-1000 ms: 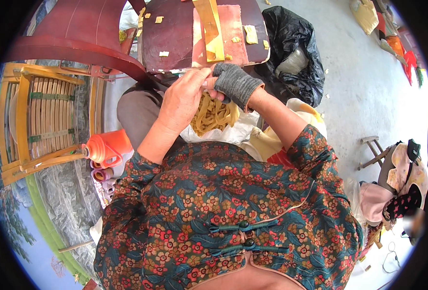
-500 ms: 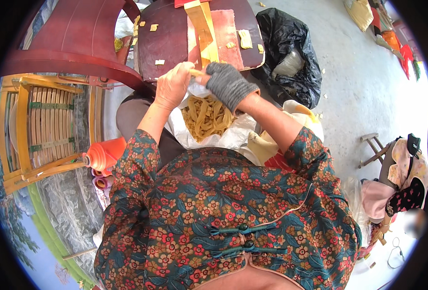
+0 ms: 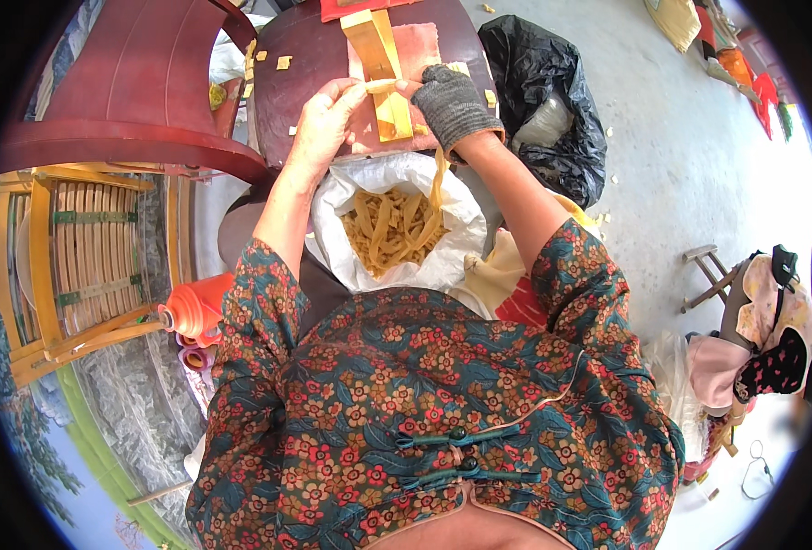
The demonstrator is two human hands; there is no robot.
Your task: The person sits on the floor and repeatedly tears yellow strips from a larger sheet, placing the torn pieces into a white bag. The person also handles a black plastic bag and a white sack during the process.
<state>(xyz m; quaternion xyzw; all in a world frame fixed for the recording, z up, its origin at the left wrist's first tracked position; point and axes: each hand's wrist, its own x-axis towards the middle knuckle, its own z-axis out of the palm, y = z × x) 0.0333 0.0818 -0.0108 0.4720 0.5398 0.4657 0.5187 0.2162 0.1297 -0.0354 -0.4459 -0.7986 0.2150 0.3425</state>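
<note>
- We are pinching a yellow strip (image 3: 383, 86) beyond the white bag (image 3: 466, 211), our bare left hand (image 3: 321, 119) closed on its left part.
- Our gloved right hand (image 3: 459, 103) is likewise gripping its right part.
- We are judging it light, soft and bendy, perhaps easily torn; flat pinches near both ends are probably suiting it.

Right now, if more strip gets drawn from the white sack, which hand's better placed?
Probably the right hand: the yellow strip rises from the white sack toward it. The left hand is farther from that length.
</note>
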